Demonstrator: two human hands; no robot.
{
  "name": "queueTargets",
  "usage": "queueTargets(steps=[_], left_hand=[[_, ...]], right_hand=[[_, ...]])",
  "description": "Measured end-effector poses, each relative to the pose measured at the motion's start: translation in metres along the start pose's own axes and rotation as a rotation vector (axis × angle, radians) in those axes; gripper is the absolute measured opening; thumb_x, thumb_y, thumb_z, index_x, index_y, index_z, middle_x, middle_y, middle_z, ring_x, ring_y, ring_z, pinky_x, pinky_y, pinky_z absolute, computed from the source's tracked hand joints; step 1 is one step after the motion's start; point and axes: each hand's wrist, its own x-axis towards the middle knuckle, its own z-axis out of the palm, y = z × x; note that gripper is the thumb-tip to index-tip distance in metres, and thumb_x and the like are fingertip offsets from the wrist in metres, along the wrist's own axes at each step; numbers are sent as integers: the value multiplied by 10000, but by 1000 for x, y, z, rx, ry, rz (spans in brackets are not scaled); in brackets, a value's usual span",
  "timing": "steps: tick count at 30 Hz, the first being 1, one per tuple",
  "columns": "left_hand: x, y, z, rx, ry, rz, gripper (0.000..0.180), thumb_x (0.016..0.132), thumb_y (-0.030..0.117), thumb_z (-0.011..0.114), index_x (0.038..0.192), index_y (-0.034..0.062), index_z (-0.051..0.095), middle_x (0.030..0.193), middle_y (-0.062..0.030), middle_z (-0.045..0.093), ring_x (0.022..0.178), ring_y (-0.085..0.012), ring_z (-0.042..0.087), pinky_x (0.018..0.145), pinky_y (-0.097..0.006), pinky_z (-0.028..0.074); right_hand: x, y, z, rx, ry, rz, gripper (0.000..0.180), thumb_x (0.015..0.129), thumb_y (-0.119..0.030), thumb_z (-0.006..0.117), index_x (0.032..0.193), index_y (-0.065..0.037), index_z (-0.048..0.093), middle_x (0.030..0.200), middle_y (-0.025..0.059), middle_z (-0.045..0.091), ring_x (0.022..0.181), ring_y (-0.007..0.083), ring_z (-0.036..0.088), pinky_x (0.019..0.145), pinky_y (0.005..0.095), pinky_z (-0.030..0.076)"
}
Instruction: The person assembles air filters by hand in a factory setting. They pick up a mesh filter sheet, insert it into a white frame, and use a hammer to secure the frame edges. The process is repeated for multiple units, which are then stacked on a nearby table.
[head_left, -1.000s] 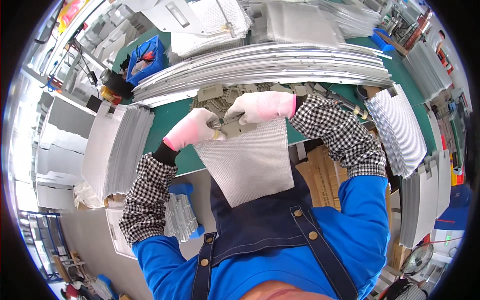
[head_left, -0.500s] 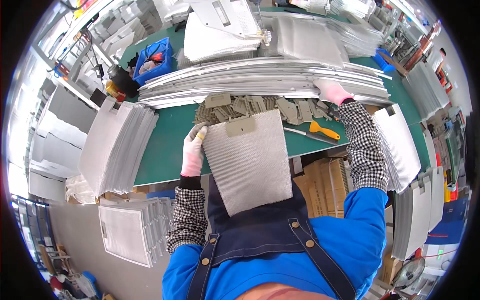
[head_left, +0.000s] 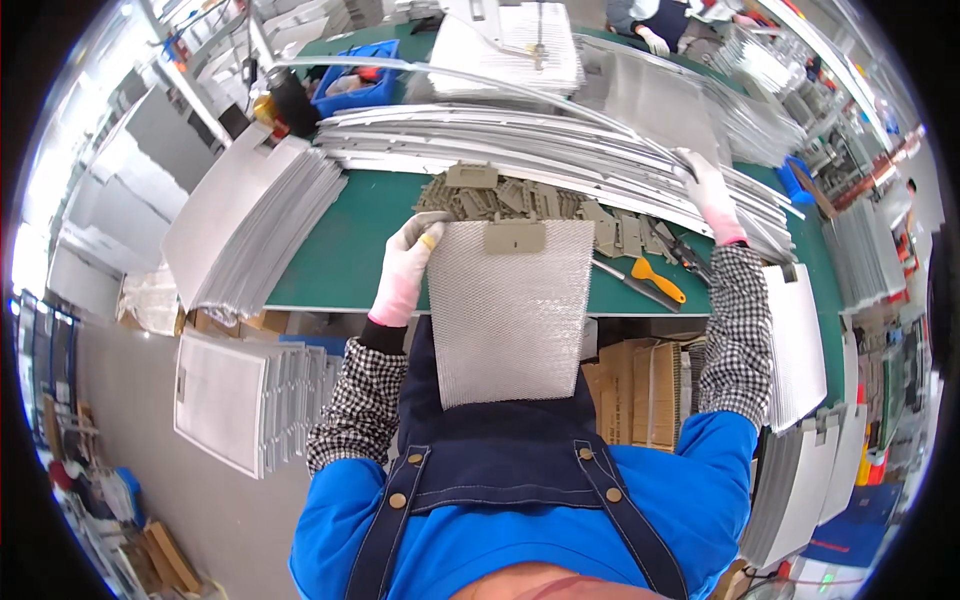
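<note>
A rectangular silver mesh panel (head_left: 510, 310) with a grey plastic tab (head_left: 514, 237) at its top edge lies over the green bench's front edge, against my apron. My left hand (head_left: 410, 268), in a white and pink glove, grips the panel's upper left corner. My right hand (head_left: 708, 190), gloved the same way, reaches far right and is closed on a long thin metal strip (head_left: 480, 85) that arcs up and left over the pile of long metal strips (head_left: 520, 150). A heap of grey plastic tabs (head_left: 500, 195) lies just beyond the panel.
A stack of mesh panels (head_left: 250, 220) sits on the green bench (head_left: 340, 260) to the left, more stacks at right (head_left: 800, 340). An orange-handled tool (head_left: 650, 285) lies right of the panel. A blue bin (head_left: 360, 85) stands at the back. Another person works at the far side.
My right hand left the panel, reached right to the strip pile and now lifts one long strip. The left hand slid to the panel's upper left corner.
</note>
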Motion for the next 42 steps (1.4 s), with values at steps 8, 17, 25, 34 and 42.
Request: queueTargets(steps=[8,17,25,34,42], left_hand=[[-40,48,41,-29,168,-20,320,996,222,682,1180,-39,702,971,-14,716,866,-66,621,811,-222,496],[-56,50,50,61,327,16,290,961,184,735,1121,-58,722,933,-13,715,823,-57,572,765,-226,472],[-53,49,57,-60,230,49,297,954,184,743,1147,-41,724,974,5,712,855,-51,569,797,-226,453],[-62,52,57,-40,279,64,258,923,128,772,1126,-26,732,950,13,711,847,-59,566,802,-231,454],[-71,49,47,-86,270,140,218,901,105,788,1071,-22,738,944,-5,727,858,-79,608,821,-252,478]], right_hand=[[8,-200,19,193,-283,-362,356,936,-282,708,1226,-77,686,1101,122,720,1020,286,695,918,358,546],[12,-300,42,309,-497,-544,280,940,-308,680,1101,-79,682,916,101,577,879,284,651,764,403,528],[18,-308,13,370,-526,-459,270,913,-265,707,1097,-68,688,919,108,663,858,296,668,766,382,538],[14,-315,24,171,-507,-670,208,889,-260,721,1047,-126,703,904,60,646,807,267,666,711,410,549],[17,-296,2,288,-724,-609,255,909,-269,691,1065,-70,665,956,103,603,893,294,659,783,385,528]])
